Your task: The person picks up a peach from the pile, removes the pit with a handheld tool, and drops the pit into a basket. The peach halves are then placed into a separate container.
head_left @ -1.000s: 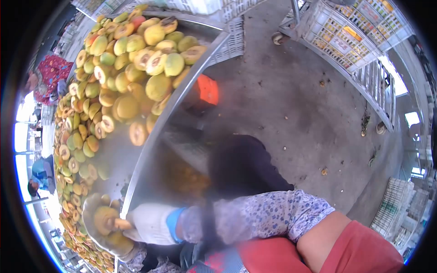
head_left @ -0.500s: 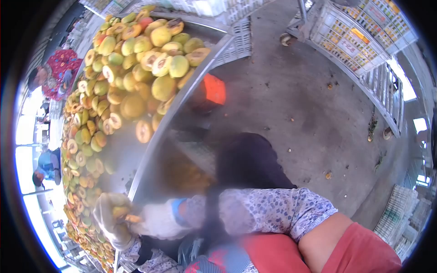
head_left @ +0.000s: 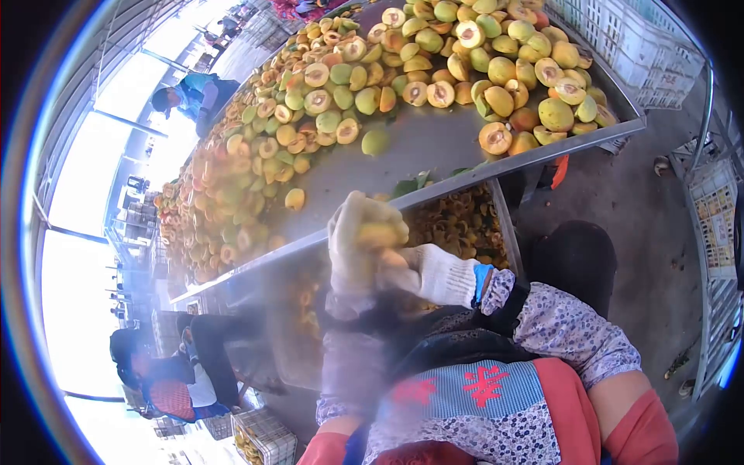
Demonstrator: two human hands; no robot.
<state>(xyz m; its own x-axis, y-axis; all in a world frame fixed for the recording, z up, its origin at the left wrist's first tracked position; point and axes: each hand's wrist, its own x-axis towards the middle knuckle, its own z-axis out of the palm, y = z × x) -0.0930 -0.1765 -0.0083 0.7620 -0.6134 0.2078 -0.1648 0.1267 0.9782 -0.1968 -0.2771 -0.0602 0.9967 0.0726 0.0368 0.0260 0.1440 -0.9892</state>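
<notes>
My gloved left hand (head_left: 346,242) is closed around a yellow peach (head_left: 381,235), just over the near edge of a metal sorting table (head_left: 446,138). My right hand (head_left: 443,275), in a white knitted glove, meets it from the right. Its fingers are closed at the fruit's lower side, where an orange-toned shape shows; whether that is a fingertip or something held I cannot make out. Many halved and whole peaches (head_left: 341,97) lie heaped on the table, several with pits showing. Lens blur softens the area around my left hand.
Under the table edge, a bin holds cut pieces (head_left: 457,221). White crates (head_left: 639,58) stand at the far right; another crate (head_left: 267,434) sits at lower left. One person (head_left: 190,101) is across the table, another (head_left: 167,380) sits at left.
My view has swung left, so the table and heap appear further right and more people show. Both hands stay together at the peach, now nearer the middle of the view.
</notes>
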